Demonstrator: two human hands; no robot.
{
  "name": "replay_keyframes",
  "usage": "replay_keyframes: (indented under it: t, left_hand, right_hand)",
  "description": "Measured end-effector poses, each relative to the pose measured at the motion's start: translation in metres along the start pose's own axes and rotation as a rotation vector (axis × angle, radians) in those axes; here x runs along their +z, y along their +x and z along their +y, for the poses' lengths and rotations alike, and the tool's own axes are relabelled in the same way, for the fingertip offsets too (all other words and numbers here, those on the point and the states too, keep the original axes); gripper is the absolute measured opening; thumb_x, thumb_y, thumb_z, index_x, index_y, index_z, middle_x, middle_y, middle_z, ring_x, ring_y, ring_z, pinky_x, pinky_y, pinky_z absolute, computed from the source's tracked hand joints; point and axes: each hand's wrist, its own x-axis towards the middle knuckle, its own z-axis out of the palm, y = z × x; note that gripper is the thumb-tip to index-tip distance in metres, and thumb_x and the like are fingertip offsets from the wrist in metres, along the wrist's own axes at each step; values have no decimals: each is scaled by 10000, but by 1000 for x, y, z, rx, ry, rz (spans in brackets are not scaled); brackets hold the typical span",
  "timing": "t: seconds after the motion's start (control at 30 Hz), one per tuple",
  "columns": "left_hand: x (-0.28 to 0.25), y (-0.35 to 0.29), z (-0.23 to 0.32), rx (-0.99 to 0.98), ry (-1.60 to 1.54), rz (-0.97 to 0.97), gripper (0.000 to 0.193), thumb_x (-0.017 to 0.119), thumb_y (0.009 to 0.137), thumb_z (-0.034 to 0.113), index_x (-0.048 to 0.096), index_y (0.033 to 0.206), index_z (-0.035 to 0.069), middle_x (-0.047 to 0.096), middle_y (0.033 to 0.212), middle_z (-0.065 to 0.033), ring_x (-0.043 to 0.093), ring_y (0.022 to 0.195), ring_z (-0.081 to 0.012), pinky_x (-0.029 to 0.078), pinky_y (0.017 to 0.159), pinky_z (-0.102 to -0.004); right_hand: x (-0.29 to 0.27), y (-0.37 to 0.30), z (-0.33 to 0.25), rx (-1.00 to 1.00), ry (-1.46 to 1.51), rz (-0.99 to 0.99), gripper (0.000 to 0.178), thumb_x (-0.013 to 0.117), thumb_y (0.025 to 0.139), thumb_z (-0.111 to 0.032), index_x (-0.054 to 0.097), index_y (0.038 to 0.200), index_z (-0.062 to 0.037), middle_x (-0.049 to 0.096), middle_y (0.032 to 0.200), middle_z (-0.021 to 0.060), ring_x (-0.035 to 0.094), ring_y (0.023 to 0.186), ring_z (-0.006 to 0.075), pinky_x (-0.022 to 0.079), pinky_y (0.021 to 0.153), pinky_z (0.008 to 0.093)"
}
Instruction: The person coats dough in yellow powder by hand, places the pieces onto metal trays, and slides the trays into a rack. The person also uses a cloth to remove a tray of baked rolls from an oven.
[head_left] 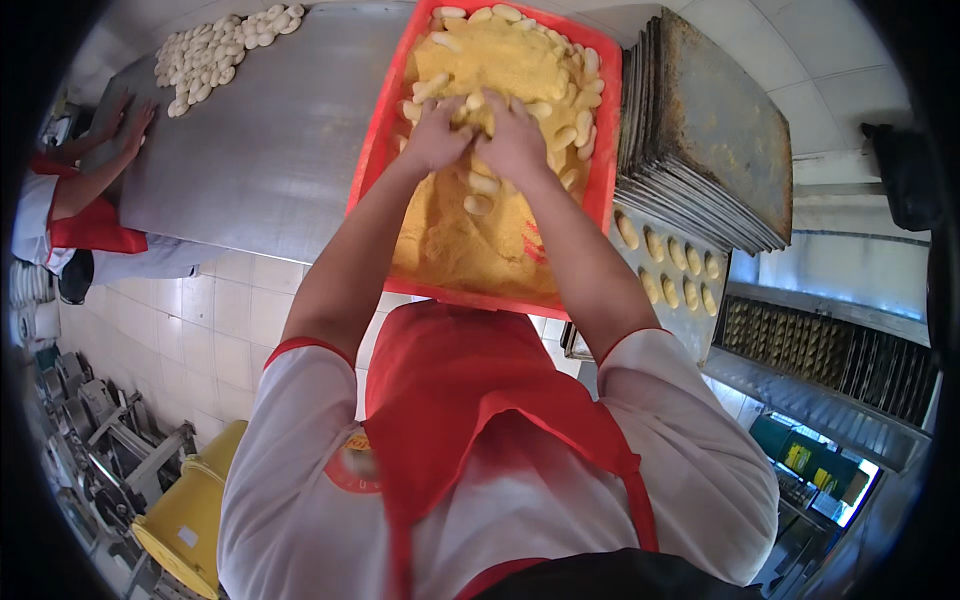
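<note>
A red plastic tub (372, 130) holds yellow crumbs (460, 245) with many pale oval dough pieces among them. My left hand (440, 137) reaches into the crumbs with its fingers apart and slightly bent. Beside it, my right hand (512, 142) is also down in the crumbs, fingers spread. A dough piece (475, 102) lies between the fingertips of both hands, and another dough piece (478, 205) rests below them. More dough pieces crowd the tub's far and right sides. Some fingertips are partly hidden in the crumbs.
Left of the tub is a metal table (260, 130) with a heap of dough pieces (205, 60). A co-worker's hands (130, 125) rest at its left end. Stacked baking trays (715, 130) stand on the right, above a tray of coated dough pieces (672, 262). A yellow bin (190, 510) is lower left.
</note>
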Motion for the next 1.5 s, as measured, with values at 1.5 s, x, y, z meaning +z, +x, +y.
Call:
replay_keyframes:
  t: [1.5]
  left_hand:
    - [81, -216, 154, -385, -750, -218, 189, 778, 941, 170, 686, 1042, 39, 649, 770, 4, 550, 593, -48, 435, 522, -227]
  right_hand:
    - [-144, -204, 148, 252, 581, -87, 500, 901, 780, -331, 682, 1125, -44, 693, 981, 82, 656, 903, 162, 532, 804, 315]
